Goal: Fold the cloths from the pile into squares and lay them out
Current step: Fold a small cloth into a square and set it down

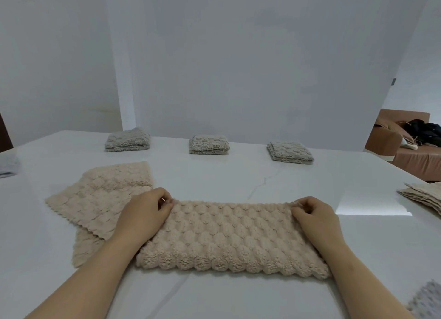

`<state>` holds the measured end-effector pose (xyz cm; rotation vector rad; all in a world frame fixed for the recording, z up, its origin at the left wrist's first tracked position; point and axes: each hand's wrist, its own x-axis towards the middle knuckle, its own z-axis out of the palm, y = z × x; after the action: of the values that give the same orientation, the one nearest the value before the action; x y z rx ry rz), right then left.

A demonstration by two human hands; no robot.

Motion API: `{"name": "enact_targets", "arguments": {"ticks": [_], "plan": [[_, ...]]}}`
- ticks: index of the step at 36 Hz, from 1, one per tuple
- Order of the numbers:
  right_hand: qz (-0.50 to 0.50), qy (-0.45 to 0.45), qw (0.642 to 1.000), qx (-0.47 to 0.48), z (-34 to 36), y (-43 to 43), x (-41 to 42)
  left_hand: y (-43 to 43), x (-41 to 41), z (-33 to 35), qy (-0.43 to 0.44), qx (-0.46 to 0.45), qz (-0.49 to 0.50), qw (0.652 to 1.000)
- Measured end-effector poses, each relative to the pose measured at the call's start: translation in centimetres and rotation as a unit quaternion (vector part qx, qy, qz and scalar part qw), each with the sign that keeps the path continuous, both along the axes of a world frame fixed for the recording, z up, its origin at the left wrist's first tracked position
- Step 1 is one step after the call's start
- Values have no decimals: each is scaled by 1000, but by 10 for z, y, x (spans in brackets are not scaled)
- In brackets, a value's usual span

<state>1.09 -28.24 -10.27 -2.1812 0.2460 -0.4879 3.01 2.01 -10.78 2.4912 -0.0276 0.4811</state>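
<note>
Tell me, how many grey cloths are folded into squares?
3 folded grey fluffy cloth squares at the far side of the white table: left square, middle square, right square. Others may lie outside view.

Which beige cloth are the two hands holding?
The folded cloth in front: the left hand and right hand pinch its far corners. The loose cloth at left and the pile at right are not held.
</note>
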Motion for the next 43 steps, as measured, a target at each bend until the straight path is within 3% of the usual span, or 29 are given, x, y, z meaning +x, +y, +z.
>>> {"name": "enact_targets", "arguments": {"ticks": [10, 26, 30, 36, 40, 43], "plan": [[1, 107, 976, -187, -7, -3, 12, 0, 9, -2, 55, 75, 8, 996], [52, 108, 973, -197, -3, -5, 8, 0, 2, 7, 104, -16, -54, 993], [93, 77, 987, -110, 1, -4, 5, 2, -1, 10, 94, -24, -75, 992], [102, 26, 991, 84, 7, -4, 1, 8, -1, 14, 35, -172, -51, 983], [76, -62, 979, 180, 11, -2, 0, 9, -3, 20, 15, -302, -62, 951], [79, -106, 960, 246, 18, -3, -1, 8, -4, 26, -14, -351, -66, 934]]}}
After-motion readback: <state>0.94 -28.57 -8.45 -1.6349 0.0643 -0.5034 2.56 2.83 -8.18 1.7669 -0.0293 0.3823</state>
